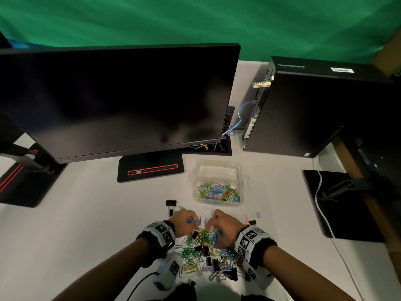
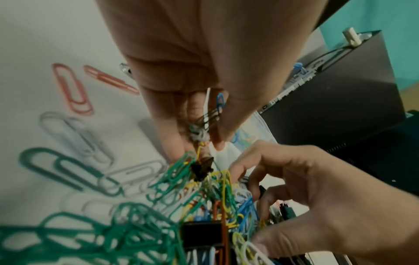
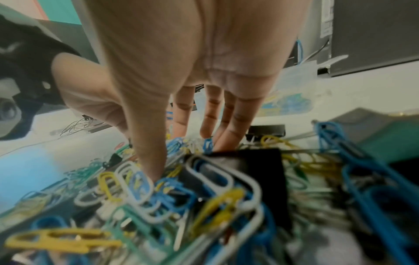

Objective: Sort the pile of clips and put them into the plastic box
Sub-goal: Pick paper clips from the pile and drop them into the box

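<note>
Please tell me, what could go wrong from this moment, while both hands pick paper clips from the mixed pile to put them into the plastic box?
1. The left hand pinches a linked bunch; a small black binder clip hangs in that chain and may ride into the plastic box, which shows only paper clips.
2. The right hand digs into the tangled pile; pulling could scatter clips over the table.

Left wrist view: my left hand (image 2: 181, 75) pinches a few paper clips (image 2: 209, 114) above the pile of clips (image 2: 192, 206).
My right hand (image 2: 306, 188) reaches into the pile with curled fingers. Two red clips (image 2: 72, 87) and a white clip (image 2: 75, 134) lie apart on the table (image 2: 34, 44). A black computer case (image 2: 340, 98) stands behind.
</note>
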